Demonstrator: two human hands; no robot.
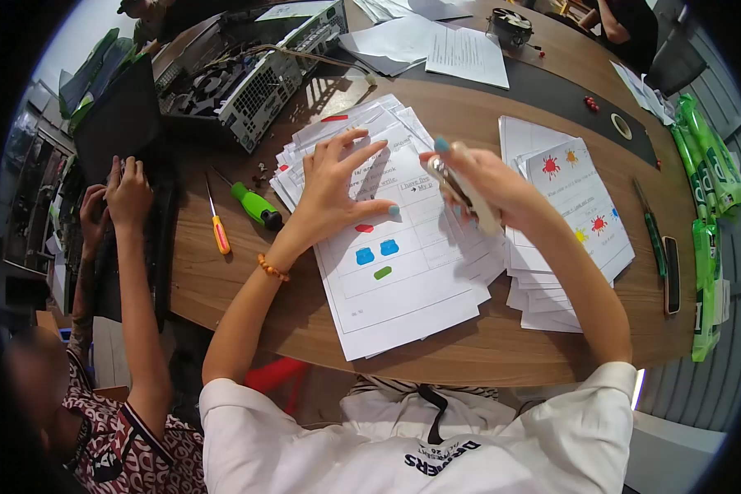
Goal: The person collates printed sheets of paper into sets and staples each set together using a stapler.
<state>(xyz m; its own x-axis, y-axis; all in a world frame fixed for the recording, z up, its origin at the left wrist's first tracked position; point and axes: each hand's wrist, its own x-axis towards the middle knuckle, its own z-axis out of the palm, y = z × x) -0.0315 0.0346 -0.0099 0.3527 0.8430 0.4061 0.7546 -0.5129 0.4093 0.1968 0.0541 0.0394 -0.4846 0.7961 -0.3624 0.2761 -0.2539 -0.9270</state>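
Observation:
My left hand (pixel 333 185) rests on a loose stack of printed worksheets (pixel 395 317), its fingers spread and the thumb stretched to the right. The top sheet shows a table with blue, green and red coloured shapes. Just above the right part of this stack, my right hand (pixel 502 188) grips a pale stapler (pixel 479 204) with a metal part. The stapler is tilted, and my fingers cover some of it. To the right lies a second paper stack (pixel 572 198) with red, yellow and orange splats, partly beneath my right forearm.
An opened computer case (pixel 263 103) stands at the back left. Two screwdrivers, one orange (pixel 221 235) and one green (pixel 255 204), lie left of the papers. A phone (pixel 672 276), a tape roll (pixel 621 126) and green packets (pixel 704 272) are rightward. A co-worker's hands (pixel 129 193) are at a laptop.

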